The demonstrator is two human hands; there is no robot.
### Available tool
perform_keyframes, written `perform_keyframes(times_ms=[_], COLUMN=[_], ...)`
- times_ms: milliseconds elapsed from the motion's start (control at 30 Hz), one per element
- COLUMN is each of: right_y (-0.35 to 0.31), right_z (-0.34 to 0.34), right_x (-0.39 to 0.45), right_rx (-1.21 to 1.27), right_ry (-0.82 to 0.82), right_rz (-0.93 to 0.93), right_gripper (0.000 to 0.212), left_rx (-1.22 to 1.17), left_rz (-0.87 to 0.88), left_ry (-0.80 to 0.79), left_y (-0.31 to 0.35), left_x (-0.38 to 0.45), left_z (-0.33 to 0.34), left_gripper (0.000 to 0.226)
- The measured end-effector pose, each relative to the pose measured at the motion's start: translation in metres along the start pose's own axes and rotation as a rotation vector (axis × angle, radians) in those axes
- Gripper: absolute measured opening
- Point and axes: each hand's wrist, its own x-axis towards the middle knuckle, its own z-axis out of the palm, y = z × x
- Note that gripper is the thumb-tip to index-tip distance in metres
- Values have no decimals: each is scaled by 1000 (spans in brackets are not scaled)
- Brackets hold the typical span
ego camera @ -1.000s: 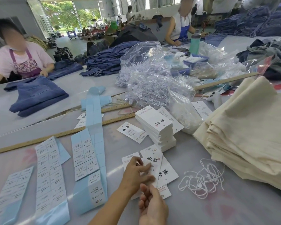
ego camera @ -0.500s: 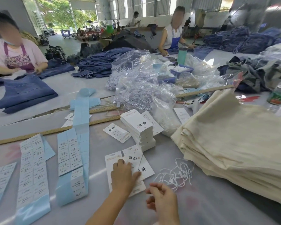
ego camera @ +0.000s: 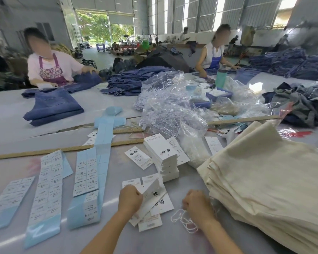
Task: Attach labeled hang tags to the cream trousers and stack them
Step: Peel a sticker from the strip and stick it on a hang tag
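Now the left hand (ego camera: 129,198) pinches a lifted hang tag (ego camera: 152,194) near centre, the right hand (ego camera: 196,203) curls over loose white strings (ego camera: 182,219) beside the cream trousers (ego camera: 264,180) at right; tangled loops could snag, dragging several up.

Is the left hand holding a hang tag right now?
Yes, the left hand grips a white hang tag, lifting it off the loose tags.

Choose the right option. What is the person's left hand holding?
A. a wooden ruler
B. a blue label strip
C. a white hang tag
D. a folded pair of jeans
C: the left hand grips a white hang tag lifted off the loose tags on the table, while the right hand rests at the white strings.
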Motion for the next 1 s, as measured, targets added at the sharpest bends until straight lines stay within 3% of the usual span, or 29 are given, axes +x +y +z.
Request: perform_keyframes(times_ms=[133, 267, 333, 433, 500, 567, 633, 833, 900, 1000], right_y=[-4, -7, -8, -9, -16, -27, -42, -91, -110, -138], right_z=[1, 5, 3, -4, -13, -28, -44, -78, -79, -74], right_x=[9, 14, 16, 23, 24, 22, 16, -31, -51, -78], right_rx=[-80, -128, -34, 339, 692, 998, 1278, 1902, 1934, 1739], right_ry=[-18, -67, -31, 95, 186, 214, 183, -149, -174, -108], right_rz=[-26, -56, -40, 9, 34, 48, 27, -55, -35, -71], right_gripper=[22, 21, 15, 35, 28, 24, 27, 11, 8, 9], left_rx=[-259, -435, -390, -380, -480, -724, -951, -1083, -1183, -1316], left_rz=[-111, -141, -67, 8, -41, -120, -160, -101, -139, -84], left_ry=[50, 236, 340, 391, 331, 210, 76, -146, -262, -352], left_y=[-10, -22, -27, -33, -34, -30, -25, -19, -21, -23], left_x=[1, -1, -2, -6, -10, -16, -28, -88, -108, -137], left_z=[-3, -17, -28, -43, -49, -55, -60, -67, -70, -81], left_gripper=[43, 37, 38, 32, 21, 7, 13, 53, 57, 50])
